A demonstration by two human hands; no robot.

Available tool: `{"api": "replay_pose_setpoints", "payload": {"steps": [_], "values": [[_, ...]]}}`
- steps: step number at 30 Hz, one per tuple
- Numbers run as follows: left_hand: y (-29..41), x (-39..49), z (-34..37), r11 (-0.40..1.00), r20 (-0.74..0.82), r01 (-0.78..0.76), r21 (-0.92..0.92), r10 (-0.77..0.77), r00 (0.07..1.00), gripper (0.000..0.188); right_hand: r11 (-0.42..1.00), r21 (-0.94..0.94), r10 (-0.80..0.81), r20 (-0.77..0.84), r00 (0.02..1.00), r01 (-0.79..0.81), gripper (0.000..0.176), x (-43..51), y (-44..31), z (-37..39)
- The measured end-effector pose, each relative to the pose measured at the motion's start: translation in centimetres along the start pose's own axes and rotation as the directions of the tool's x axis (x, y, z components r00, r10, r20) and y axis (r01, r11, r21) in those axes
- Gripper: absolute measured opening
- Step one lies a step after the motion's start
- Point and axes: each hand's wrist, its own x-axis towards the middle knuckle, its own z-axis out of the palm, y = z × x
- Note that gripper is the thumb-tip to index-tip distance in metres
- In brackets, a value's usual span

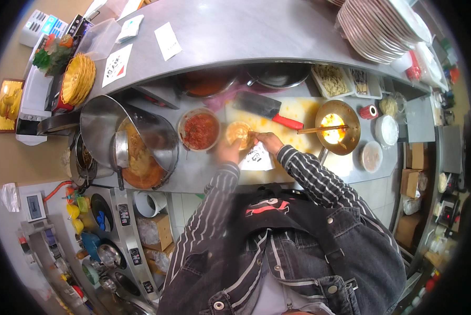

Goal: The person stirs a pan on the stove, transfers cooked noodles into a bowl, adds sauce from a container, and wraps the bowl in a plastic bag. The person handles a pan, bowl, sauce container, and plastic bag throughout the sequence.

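My left hand [230, 152], blurred, grips the near left side of a round golden flatbread [238, 130]. From the other side my right hand [270, 142] pinches the bread's right edge; small dark reddish bits, perhaps filling, show at its fingertips. Beneath the hands, a white paper bag [259, 160] with dark print lies on the stained cutting board [298, 105]. Behind the bread is a cleaver [258, 105] with a red handle pointing right. A tub of red chopped filling or sauce [199, 130] stands left of the bread.
At right, a metal pan [350, 132] with reddish oil has chopsticks [320, 129] across it. A large metal pot [151, 122] with a ladle stands left. Food trays [332, 80] sit under the raised shelf [235, 31], which holds stacked plates [373, 35] at right.
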Motion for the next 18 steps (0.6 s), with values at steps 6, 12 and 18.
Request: {"api": "replay_pose_setpoints", "payload": {"steps": [6, 12, 18], "values": [[0.0, 0.4, 0.4, 0.978, 0.132, 0.095, -0.185, -0.071, 0.989, 0.034, 0.944, 0.278, 0.188, -0.004, 0.982, -0.18, 0.022, -1.9, -4.4, -2.6], [8.5, -2.6, -5.2, 0.784, 0.313, 0.25, -0.568, -0.075, 0.947, 0.04, 0.559, 0.792, 0.151, -0.387, 0.91, 0.244, 0.039, -4.2, -15.2, -7.7], [15.0, -4.2, -7.2, 0.646, 0.462, 0.319, -0.693, 0.058, 0.885, 0.044, 0.643, 0.739, -0.004, -0.261, 0.965, 0.202, 0.048, -4.0, -19.1, -3.1]]}}
